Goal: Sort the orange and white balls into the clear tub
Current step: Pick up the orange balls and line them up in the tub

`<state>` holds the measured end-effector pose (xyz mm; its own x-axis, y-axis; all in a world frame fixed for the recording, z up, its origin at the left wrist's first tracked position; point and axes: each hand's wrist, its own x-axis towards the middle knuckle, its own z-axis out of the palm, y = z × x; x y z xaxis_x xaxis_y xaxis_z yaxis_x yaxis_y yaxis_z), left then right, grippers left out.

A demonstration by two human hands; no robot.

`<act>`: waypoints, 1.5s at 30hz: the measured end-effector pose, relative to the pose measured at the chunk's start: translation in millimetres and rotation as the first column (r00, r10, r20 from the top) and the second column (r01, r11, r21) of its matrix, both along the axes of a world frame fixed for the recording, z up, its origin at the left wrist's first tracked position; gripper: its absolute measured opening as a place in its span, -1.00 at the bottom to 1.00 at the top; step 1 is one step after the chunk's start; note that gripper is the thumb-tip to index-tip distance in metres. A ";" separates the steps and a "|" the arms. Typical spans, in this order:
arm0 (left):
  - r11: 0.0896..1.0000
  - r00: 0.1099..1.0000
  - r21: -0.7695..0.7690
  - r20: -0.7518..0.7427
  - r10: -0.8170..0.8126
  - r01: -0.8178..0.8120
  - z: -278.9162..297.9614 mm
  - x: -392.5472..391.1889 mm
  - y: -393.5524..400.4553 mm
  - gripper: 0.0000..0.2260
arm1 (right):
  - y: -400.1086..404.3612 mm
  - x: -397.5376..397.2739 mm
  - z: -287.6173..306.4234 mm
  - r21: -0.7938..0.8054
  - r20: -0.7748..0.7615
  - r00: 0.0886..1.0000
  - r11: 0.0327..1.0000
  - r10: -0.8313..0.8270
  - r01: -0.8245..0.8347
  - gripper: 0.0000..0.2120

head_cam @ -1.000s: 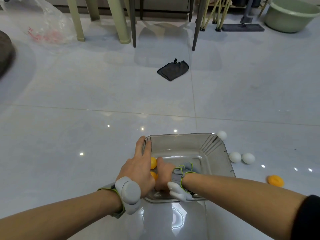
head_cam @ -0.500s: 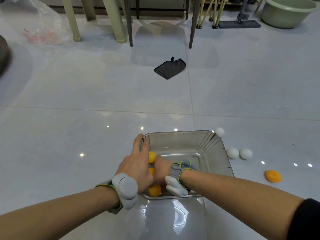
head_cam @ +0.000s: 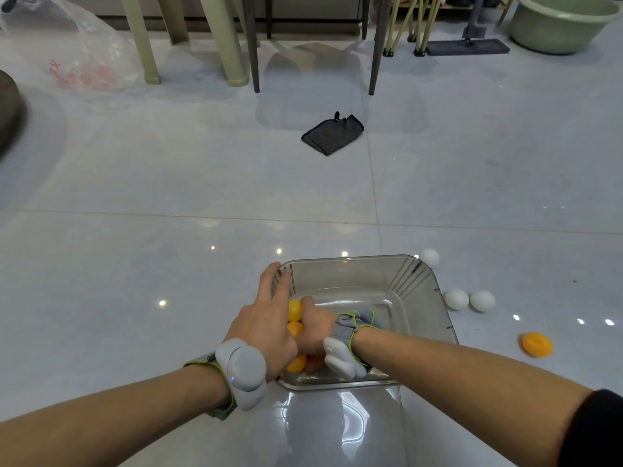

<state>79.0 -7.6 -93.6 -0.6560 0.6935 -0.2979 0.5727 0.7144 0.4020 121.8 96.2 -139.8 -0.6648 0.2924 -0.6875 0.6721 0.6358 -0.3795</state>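
Both hands meet at the near-left corner of the clear tub [head_cam: 418, 284], which sits on the grey tiled floor [head_cam: 168, 264], apparently to set a clutch of orange balls [head_cam: 295, 308] down low inside it so they do not bounce out. The left hand [head_cam: 266, 318] lies palm down over the tub's left rim, wrist straight, its fingers [head_cam: 274, 281] stretched forward and loosely apart along the wall, walling the balls in. The right hand [head_cam: 315, 332] reaches across from the right, forearm slanting over the near rim, curled into a loose fist beside the balls; whether its fingers clamp one I cannot tell, as they are hidden beneath the hand. At least 3 orange balls show between the hands, inside the tub. Still outside it on the floor, to the right, lie 3 white balls [head_cam: 456, 299] and 1 more orange ball [head_cam: 537, 344], so the sorting looks roughly half done.
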 end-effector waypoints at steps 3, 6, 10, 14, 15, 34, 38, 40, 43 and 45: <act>1.000 1.000 0.000 0.001 -0.004 0.004 -0.4 -0.4 -0.6 -0.26 | -1.2 0.0 3.2 -0.001 0.014 1.000 1.000 -0.004 0.004 -0.48; 1.000 1.000 0.003 -0.002 -0.007 0.007 -0.7 -1.4 -1.4 -0.27 | 0.7 1.1 7.5 -0.040 0.017 1.000 0.999 0.000 0.001 -0.51; 1.000 1.000 0.016 -0.009 -0.010 0.010 -1.9 -2.3 -2.1 -0.29 | 1.7 3.5 17.0 -0.010 0.016 1.000 1.000 0.013 -0.013 -0.43; 0.999 1.000 0.039 -0.020 -0.010 0.010 -4.4 -2.9 -3.6 -0.31 | 2.5 4.9 25.8 -0.001 0.030 0.999 1.000 0.015 -0.015 -0.37; 0.999 1.000 0.046 -0.024 -0.009 0.010 -4.8 -3.0 -3.7 -0.32 | 2.6 5.0 27.9 0.010 0.030 0.999 1.000 0.015 -0.016 -0.37; 0.998 0.999 0.064 -0.042 -0.024 0.026 1.8 -3.3 -3.0 -0.44 | 0.1 4.7 51.1 0.086 0.061 0.992 0.990 0.108 -0.113 -0.49; 0.998 0.998 0.056 -0.054 -0.032 0.035 2.8 -3.3 -2.0 -0.43 | 12.6 8.7 69.8 0.084 0.023 0.991 0.987 0.134 -0.135 -0.50; 0.998 0.997 0.041 -0.064 -0.035 0.037 3.9 -4.7 -1.3 -0.42 | 27.2 13.5 92.7 -0.037 -0.007 0.995 0.994 0.100 -0.100 -0.44; 0.999 0.995 0.017 -0.091 -0.038 0.040 6.1 -5.5 1.9 -0.42 | 71.7 28.2 136.6 -0.319 -0.039 0.999 0.947 0.019 -0.030 -0.50; 0.999 0.993 -0.002 -0.109 -0.049 0.049 5.7 -6.1 3.6 -0.41 | 116.7 47.9 168.3 -0.399 -0.095 0.995 0.917 -0.023 -0.017 -0.63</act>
<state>72.9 -4.0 -87.9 -0.6499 0.7255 -0.2262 0.6473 0.6844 0.3354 169.7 212.9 28.4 -0.7329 0.0085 -0.6803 0.6212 0.4162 -0.6640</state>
